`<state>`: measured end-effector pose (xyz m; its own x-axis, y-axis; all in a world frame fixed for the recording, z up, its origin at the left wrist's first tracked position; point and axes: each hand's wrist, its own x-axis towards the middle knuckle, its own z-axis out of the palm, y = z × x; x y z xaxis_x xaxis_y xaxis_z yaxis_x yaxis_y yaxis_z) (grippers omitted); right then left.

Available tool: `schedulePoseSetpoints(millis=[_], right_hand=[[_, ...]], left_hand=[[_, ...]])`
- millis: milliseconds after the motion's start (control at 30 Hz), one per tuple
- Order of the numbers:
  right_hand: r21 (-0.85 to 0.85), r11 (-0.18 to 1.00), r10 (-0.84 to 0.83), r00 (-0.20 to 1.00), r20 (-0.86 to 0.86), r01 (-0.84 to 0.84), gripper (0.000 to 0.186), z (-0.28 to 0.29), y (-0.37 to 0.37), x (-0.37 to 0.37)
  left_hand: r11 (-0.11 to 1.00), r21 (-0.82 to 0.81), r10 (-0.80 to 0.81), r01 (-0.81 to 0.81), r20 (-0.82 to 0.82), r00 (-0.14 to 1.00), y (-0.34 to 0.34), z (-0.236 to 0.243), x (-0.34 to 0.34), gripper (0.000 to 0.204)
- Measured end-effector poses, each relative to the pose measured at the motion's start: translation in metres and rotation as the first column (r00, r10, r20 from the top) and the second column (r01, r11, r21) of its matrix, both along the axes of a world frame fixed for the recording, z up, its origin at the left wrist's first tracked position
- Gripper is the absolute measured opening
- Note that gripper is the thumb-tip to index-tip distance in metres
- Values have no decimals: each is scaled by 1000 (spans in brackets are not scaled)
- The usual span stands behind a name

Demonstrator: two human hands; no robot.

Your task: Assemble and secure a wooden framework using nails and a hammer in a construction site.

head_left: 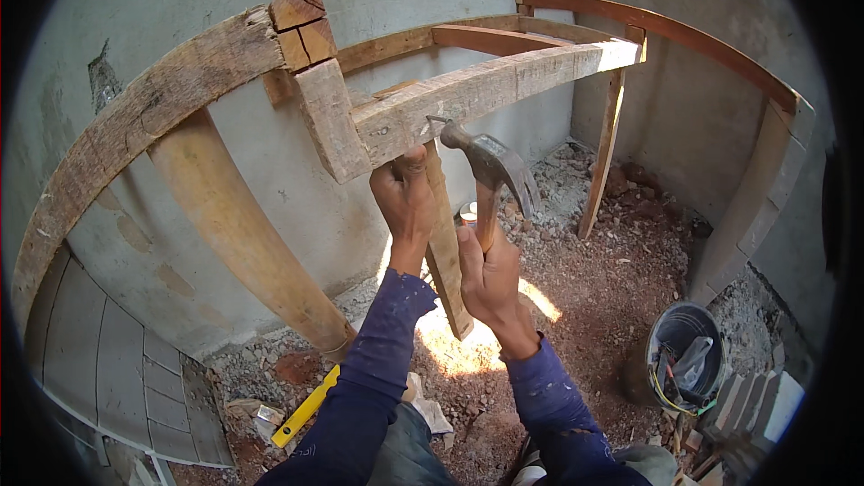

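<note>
My right hand [490, 283] grips the wooden handle of a claw hammer [495, 162]. The hammer's face is close to a nail [438, 119] that sticks out of the front of a rough wooden beam [504, 81]. Just below that beam, my left hand [405, 202] is closed at the top of a wooden strip [445, 261], which hangs down at a slight tilt. Some left fingers are hidden behind the strip and beam. At its left end the beam meets a short upright block [333, 117].
A curved timber [135, 126] and a thick round post [247, 225] stand left. A wooden leg [604, 153] supports the frame's right end. On the rubble floor lie a yellow spirit level [306, 407] and, at right, a black bucket [650, 351] beside stacked tiles [756, 400].
</note>
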<state>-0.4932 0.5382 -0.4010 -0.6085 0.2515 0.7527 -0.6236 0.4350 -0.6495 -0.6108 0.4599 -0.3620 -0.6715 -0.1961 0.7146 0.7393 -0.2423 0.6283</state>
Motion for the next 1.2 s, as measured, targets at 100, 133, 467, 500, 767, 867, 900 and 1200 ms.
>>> schedulePoseSetpoints(millis=[100, 133, 467, 500, 767, 867, 900, 1200], right_hand=[[-292, 945, 127, 987, -95, -149, 32, -9, -6, 19], [-445, 849, 226, 957, -184, -286, 33, -4, -2, 22], [-507, 788, 252, 934, -253, -350, 32, -2, 3, 34], [-493, 787, 275, 927, -256, -370, 32, -3, 0, 34], [-522, 761, 335, 922, -193, -386, 29, -6, -11, 32], [-541, 744, 364, 917, -164, -392, 27, -2, -11, 42], [-524, 736, 378, 902, -208, -429, 26, -2, -11, 41], [-547, 769, 305, 942, -139, -330, 27, -9, 1, 54]], left_hand=[[995, -101, 18, -15, 36, 999, -11, -10, -6, 77], [995, -100, 23, -18, 48, 999, -10, -11, -9, 77], [941, -160, -306, 298, -25, 952, -18, 7, 8, 69], [899, -121, -424, 422, 8, 906, -23, 9, 13, 72], [867, -122, -487, 484, -1, 873, -18, 0, 14, 73], [818, -145, -527, 557, 202, 826, -27, 4, 2, 57], [744, -254, -531, 618, 337, 778, -30, -1, -6, 48], [862, -217, -448, 458, 97, 889, -10, -19, 11, 47]])
